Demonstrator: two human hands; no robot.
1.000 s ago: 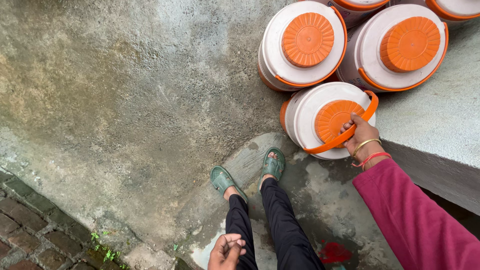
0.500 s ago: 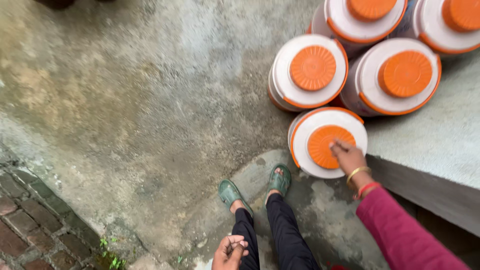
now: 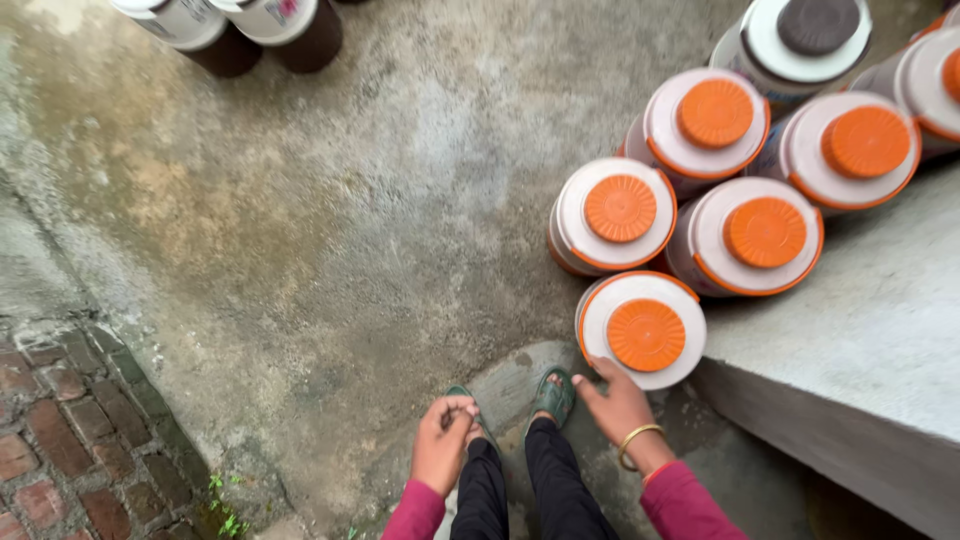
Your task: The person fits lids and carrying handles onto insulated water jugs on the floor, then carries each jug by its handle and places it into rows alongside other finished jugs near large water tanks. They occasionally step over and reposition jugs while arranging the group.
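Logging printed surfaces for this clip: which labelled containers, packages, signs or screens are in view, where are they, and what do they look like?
Labelled containers: two round dark-brown jugs at the top left edge on the concrete floor, white bands bearing small coloured label patches.
Jugs: cluster at right by the concrete ledge, round, white tops, orange lids; no label visible from above.
Nearest jug: the right hand touches its rim.
No signs or screens.

Left hand (image 3: 443, 442) loosely curled; right hand (image 3: 615, 405) open, fingers spread.

White jug (image 3: 641, 330) with orange lid (image 3: 646, 335); green sandals (image 3: 552, 393), pink sleeves (image 3: 685, 500).
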